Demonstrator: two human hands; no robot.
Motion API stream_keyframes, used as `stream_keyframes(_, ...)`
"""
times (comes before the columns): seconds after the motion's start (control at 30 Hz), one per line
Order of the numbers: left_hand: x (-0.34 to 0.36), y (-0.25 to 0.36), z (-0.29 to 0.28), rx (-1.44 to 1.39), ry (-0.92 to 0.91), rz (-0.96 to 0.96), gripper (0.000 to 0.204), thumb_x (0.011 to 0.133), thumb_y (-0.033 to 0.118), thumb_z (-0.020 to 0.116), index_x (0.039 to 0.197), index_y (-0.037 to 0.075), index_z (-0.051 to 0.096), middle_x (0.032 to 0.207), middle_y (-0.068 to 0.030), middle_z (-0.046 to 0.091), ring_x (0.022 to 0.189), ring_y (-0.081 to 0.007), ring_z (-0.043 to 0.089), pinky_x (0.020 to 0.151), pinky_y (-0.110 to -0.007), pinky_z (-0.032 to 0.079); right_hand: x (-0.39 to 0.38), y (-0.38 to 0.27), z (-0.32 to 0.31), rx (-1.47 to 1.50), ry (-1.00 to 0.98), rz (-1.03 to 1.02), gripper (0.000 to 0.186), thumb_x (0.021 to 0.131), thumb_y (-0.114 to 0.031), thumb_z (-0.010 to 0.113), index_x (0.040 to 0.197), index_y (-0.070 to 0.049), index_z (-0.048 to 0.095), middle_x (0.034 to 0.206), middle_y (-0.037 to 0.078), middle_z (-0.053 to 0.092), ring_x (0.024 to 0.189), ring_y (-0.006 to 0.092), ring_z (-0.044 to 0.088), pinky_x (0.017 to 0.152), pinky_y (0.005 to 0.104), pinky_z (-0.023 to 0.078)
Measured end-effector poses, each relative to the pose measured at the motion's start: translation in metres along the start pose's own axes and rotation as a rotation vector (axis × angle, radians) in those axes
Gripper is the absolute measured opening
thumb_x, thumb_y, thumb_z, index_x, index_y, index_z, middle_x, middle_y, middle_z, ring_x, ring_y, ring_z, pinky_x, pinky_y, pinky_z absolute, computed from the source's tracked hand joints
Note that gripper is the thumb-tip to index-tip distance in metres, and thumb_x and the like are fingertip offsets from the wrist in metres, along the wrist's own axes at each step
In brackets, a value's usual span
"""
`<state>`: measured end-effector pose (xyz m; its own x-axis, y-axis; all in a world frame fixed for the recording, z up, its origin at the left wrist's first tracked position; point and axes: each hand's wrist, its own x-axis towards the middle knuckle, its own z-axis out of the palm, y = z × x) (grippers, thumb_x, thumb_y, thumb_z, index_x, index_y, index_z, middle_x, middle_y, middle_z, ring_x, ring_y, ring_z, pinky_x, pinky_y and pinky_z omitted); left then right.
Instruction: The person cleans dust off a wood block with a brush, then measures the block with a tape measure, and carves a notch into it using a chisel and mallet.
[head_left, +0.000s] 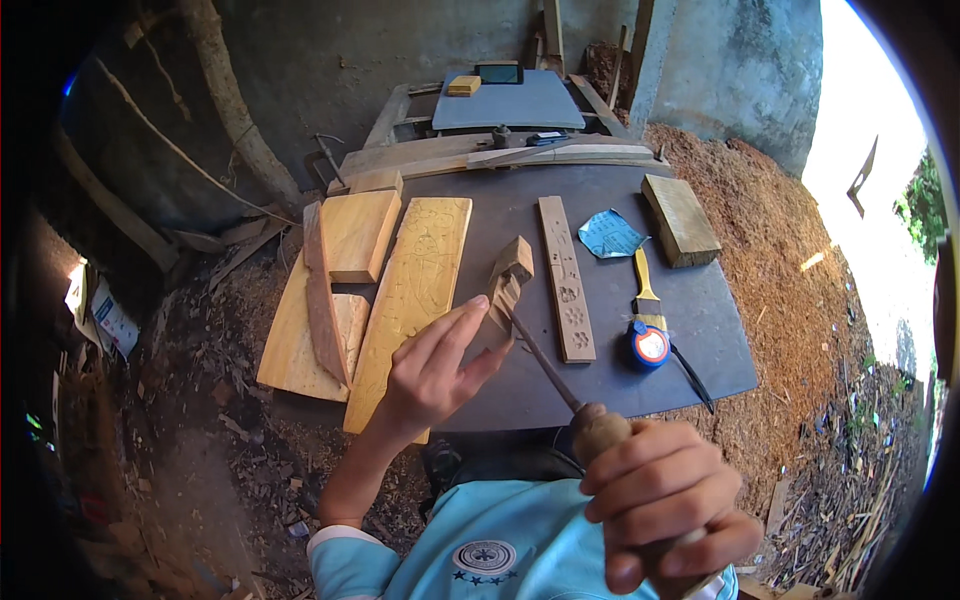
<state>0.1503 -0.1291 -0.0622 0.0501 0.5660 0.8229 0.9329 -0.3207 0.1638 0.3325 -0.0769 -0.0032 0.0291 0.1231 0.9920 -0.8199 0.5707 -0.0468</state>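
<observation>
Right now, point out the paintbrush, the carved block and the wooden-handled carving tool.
Paintbrush [645,284]: head view, on its yellow handle.
Carved block [512,262]: head view, on its far end.
Wooden-handled carving tool [599,432]: head view, on its handle.

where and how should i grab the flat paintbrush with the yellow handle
Probably pinch its slim yellow handle across the middle, coming from the right: that side lies exposed, while the crumpled blue sheet sits close on the left and the round blue white-faced case crowds the bristles.
</observation>
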Motion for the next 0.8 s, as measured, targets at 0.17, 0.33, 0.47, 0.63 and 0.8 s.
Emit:
stream_keyframes(0.17,0.007,0.011,0.007,0.026,-0.064,0.104,0.038,0.071,0.005,0.072,0.101,-0.012,0.056,0.097,-0.0203,0.062,0.087,-0.0288,0.064,0.069,-0.032,0.056,-0.007,0.022,-0.013,0.113,-0.003,0.103,0.028,0.059,0.013,0.062,0.079,0.002,0.046,0.057,0.015,0.051,0.043,0.0249,0.05,0.041,0.0358,0.044)
stream_keyframes(0.33,-0.004,0.009,0.011,-0.058,-0.062,0.014,0.037,0.071,0.004,0.071,0.1,-0.013,0.055,0.097,-0.0222,0.061,0.09,-0.0311,0.064,0.069,-0.033,0.056,-0.005,0.017,-0.023,0.139,-0.255,0.115,0.031,0.064,0.004,0.067,0.085,-0.003,0.045,0.058,0.012,0.054,0.045,0.0223,0.054,0.041,0.0339,0.046)
stream_keyframes(0.47,-0.01,0.007,0.022,-0.032,-0.081,0.042,0.038,0.072,0.005,0.07,0.102,-0.013,0.055,0.098,-0.0236,0.06,0.09,-0.0326,0.064,0.069,-0.034,0.056,-0.012,0.033,-0.025,0.11,-0.17,0.15,0.029,0.063,0.007,0.065,0.083,-0.001,0.046,0.056,0.012,0.053,0.043,0.0217,0.051,0.039,0.033,0.043)
stream_keyframes(0.63,-0.005,0.007,0.022,0.001,-0.067,0.019,0.036,0.073,0.005,0.069,0.101,-0.013,0.055,0.099,-0.0246,0.059,0.092,-0.0342,0.063,0.072,-0.035,0.056,-0.018,0.038,-0.021,0.086,-0.123,0.119,0.028,0.066,0.007,0.065,0.085,0.0,0.045,0.053,0.01,0.051,0.041,0.0217,0.049,0.039,0.0343,0.042)
stream_keyframes(0.8,-0.02,-0.009,0.028,0.067,-0.081,0.075,0.034,0.073,0.004,0.069,0.098,-0.014,0.056,0.098,-0.0247,0.06,0.09,-0.0339,0.063,0.071,-0.034,0.056,-0.01,0.024,-0.023,0.191,-0.164,0.021,0.029,0.065,0.008,0.068,0.083,-0.001,0.046,0.055,0.009,0.054,0.041,0.0203,0.052,0.037,0.0323,0.044)
